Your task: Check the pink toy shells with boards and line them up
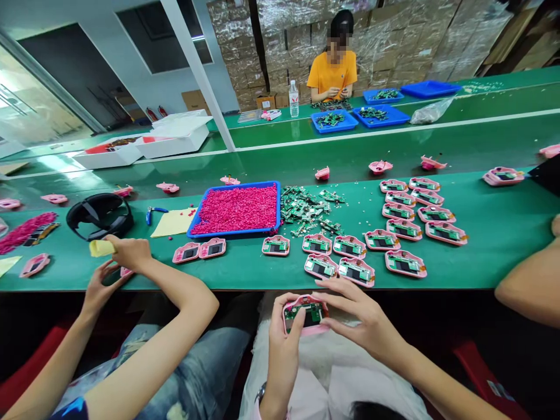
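Observation:
My left hand (284,344) is wrapped round a pink plastic casing (307,331) with a green circuit board (314,314) and a dark rectangle inside. Its thumb presses on the board. At the casing's right edge is my right hand (359,312), fingers apart, with fingertips on the edge and its upper fingers reaching over the top corner. The casing is held above my lap, just off the table's front edge. Beyond it lie several similar pink casings with boards (321,266), face up on the green table.
A blue tray (279,204) of small pink-red parts stands mid-table, beside a pile of small green boards (306,207). At left, a co-worker's hands (131,254) hold something yellow. Pink shells (380,167) sit on the strip beyond. Another person (333,70) works opposite; an elbow (531,286) juts in at right.

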Motion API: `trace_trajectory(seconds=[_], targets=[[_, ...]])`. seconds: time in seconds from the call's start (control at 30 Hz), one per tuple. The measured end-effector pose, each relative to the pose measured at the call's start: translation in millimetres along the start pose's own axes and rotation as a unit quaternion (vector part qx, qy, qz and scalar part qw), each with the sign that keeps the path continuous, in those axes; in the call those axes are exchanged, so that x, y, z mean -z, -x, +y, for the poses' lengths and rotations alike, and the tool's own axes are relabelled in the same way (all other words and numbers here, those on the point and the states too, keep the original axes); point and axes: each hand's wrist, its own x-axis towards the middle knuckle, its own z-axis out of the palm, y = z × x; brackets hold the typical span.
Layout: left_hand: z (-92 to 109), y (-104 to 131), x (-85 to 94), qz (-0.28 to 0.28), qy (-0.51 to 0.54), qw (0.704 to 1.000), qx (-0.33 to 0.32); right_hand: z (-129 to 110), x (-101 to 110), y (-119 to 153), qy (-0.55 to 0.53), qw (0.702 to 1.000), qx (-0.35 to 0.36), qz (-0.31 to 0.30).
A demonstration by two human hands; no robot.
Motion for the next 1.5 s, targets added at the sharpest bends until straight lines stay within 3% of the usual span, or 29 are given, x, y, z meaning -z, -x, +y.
trace_trajectory(seconds=[0.07,0.2,0.3,0.43,0.57,0.77,0.93,1.1,1.27,1.33,1.5], targets=[[2,0,-2.8,0.031,-0.005,1.0,0.0,-3,-8,3,-0.073,0.993,-0.092,0.006],[11,1,-7.9,0.055,-0.002,0.998,0.005,-13,-21,5,-0.193,0.948,-0.25,0.035],[14,3,-10.7,0.053,0.001,0.999,0.007,-17,-25,4,-0.241,0.927,-0.285,0.048],[1,1,-9.1,0.051,-0.015,0.999,-0.005,-14,-29,3,-0.252,0.921,-0.293,0.044],[-14,-16,1.7,0.104,-0.101,0.989,-0.037,-2,-36,3,-0.254,0.918,-0.303,0.037],[-12,-71,26.2,0.136,-0.263,0.954,-0.046,7,-34,7,-0.161,0.958,-0.217,0.099],[-7,-108,31.4,0.117,-0.36,0.922,-0.08,17,-26,14,-0.027,0.979,-0.162,0.119],[-12,-114,15.1,0.094,-0.443,0.886,-0.106,29,-23,17,0.039,0.981,-0.134,0.134],[-15,-110,6.9,0.138,-0.488,0.851,-0.135,33,-24,13,0.056,0.987,-0.085,0.122],[-12,-116,18.6,0.165,-0.5,0.837,-0.148,36,-22,8,0.059,0.99,-0.065,0.114],[-5,-139,70.4,0.231,-0.55,0.787,-0.155,50,-12,-24,0.07,0.996,-0.034,0.049]])
